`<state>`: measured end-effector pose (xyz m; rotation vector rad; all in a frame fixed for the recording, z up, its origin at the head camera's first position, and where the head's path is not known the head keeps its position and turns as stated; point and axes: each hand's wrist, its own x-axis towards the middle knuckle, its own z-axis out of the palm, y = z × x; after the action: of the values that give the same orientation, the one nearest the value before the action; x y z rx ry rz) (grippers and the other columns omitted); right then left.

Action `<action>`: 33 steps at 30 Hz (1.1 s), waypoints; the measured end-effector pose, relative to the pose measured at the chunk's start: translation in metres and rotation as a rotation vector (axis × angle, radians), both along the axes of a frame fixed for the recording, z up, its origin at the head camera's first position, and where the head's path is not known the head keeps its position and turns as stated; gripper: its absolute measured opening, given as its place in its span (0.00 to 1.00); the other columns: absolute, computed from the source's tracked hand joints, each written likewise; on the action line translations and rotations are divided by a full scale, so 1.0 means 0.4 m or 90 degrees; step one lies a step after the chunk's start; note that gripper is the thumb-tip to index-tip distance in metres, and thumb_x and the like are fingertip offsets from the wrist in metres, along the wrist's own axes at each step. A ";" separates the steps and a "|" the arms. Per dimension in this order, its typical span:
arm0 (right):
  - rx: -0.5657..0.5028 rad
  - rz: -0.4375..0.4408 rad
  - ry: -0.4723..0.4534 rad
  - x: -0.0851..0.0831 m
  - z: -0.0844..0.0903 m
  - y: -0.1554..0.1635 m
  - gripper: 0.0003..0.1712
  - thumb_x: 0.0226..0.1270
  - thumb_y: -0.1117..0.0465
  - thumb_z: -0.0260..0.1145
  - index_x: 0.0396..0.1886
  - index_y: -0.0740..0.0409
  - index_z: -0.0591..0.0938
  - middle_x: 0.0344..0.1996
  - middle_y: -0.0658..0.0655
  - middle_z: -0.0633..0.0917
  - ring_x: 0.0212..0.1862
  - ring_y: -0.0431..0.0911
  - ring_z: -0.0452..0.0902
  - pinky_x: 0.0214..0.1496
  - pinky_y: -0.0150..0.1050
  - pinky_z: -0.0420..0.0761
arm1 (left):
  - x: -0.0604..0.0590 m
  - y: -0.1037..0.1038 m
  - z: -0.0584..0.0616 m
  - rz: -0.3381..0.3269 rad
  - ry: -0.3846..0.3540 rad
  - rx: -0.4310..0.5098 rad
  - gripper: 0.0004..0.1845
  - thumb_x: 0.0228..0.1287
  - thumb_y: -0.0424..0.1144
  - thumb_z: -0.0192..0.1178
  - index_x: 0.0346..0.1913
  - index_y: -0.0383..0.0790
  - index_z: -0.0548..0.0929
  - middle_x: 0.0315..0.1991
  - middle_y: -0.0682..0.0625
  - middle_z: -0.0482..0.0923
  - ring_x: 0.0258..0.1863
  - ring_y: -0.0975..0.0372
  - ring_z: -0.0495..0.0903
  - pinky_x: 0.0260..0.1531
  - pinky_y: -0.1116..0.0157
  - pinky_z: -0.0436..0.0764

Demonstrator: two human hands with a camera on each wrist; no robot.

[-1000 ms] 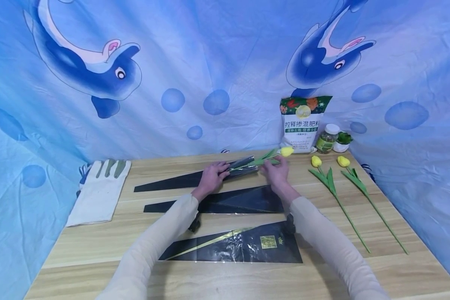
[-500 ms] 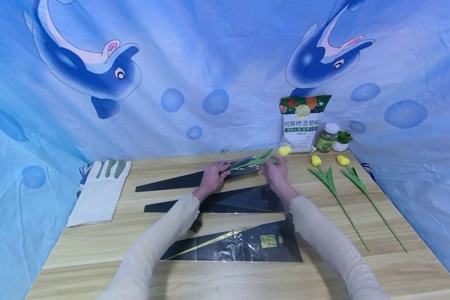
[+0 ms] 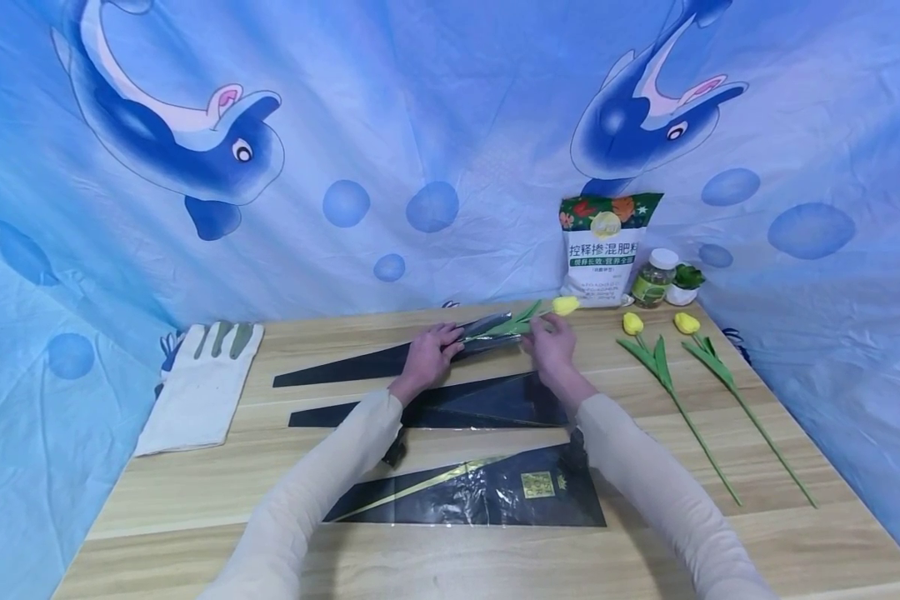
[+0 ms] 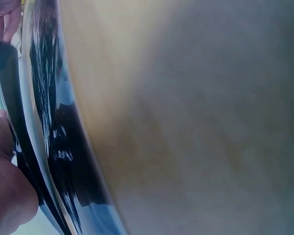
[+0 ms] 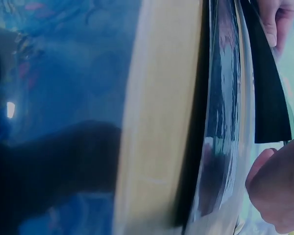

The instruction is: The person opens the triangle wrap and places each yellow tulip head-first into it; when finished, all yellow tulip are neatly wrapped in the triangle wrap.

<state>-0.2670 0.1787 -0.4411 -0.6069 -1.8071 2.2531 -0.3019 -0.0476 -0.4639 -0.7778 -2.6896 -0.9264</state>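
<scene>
**Tulip in sleeve, far side of worktop**

A yellow tulip [image 3: 566, 306] was found partly inside a black sleeve [image 3: 390, 360], long axis running left to right. The sleeve was gripped by the left hand [image 3: 429, 357]; the stem was held near the mouth by the right hand [image 3: 551, 343], nearer the bloom. Finger positions were poorly resolved; wrist views were blurred.
</scene>
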 end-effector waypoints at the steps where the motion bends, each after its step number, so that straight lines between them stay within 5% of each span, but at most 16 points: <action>1: 0.022 0.001 -0.001 0.000 -0.003 -0.002 0.26 0.76 0.63 0.60 0.70 0.64 0.69 0.53 0.68 0.80 0.44 0.55 0.83 0.36 0.34 0.85 | 0.001 0.001 0.000 0.000 0.001 0.003 0.20 0.70 0.39 0.64 0.61 0.36 0.82 0.63 0.40 0.77 0.65 0.45 0.72 0.65 0.49 0.69; 5: 0.084 0.004 -0.010 -0.002 -0.014 -0.004 0.22 0.74 0.62 0.62 0.64 0.63 0.75 0.49 0.67 0.83 0.42 0.56 0.81 0.26 0.31 0.76 | 0.000 0.006 -0.001 0.000 0.002 0.007 0.20 0.69 0.38 0.64 0.61 0.36 0.82 0.62 0.40 0.77 0.66 0.45 0.71 0.65 0.49 0.68; 12: 0.149 0.021 -0.018 -0.005 -0.023 0.002 0.23 0.71 0.64 0.62 0.63 0.68 0.75 0.56 0.68 0.80 0.49 0.54 0.78 0.46 0.40 0.80 | -0.004 0.009 -0.002 -0.011 0.012 -0.001 0.20 0.69 0.38 0.64 0.61 0.35 0.82 0.62 0.40 0.77 0.65 0.44 0.72 0.64 0.48 0.70; 18: 0.222 0.073 -0.041 -0.010 -0.022 0.013 0.26 0.69 0.66 0.62 0.65 0.69 0.74 0.55 0.69 0.80 0.49 0.54 0.77 0.45 0.38 0.79 | -0.006 0.006 0.001 -0.017 -0.009 -0.001 0.20 0.70 0.38 0.63 0.61 0.35 0.81 0.63 0.40 0.76 0.66 0.44 0.71 0.65 0.47 0.69; 26: 0.197 0.135 -0.063 -0.012 -0.008 0.027 0.27 0.70 0.69 0.62 0.66 0.74 0.71 0.49 0.72 0.82 0.32 0.45 0.79 0.27 0.30 0.76 | -0.016 0.006 0.000 -0.016 -0.007 -0.015 0.18 0.70 0.37 0.63 0.60 0.36 0.83 0.60 0.41 0.79 0.64 0.45 0.74 0.64 0.50 0.70; 33: 0.213 0.161 -0.090 -0.012 0.005 0.036 0.28 0.65 0.75 0.59 0.66 0.75 0.71 0.42 0.72 0.83 0.31 0.47 0.80 0.34 0.36 0.82 | -0.019 0.010 -0.001 -0.014 -0.005 -0.016 0.17 0.70 0.37 0.63 0.59 0.38 0.84 0.58 0.41 0.80 0.62 0.47 0.76 0.62 0.51 0.72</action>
<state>-0.2718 0.1932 -0.4391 -0.5101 -2.3834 2.0177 -0.3093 -0.0435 -0.4643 -0.8119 -2.7093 -0.9048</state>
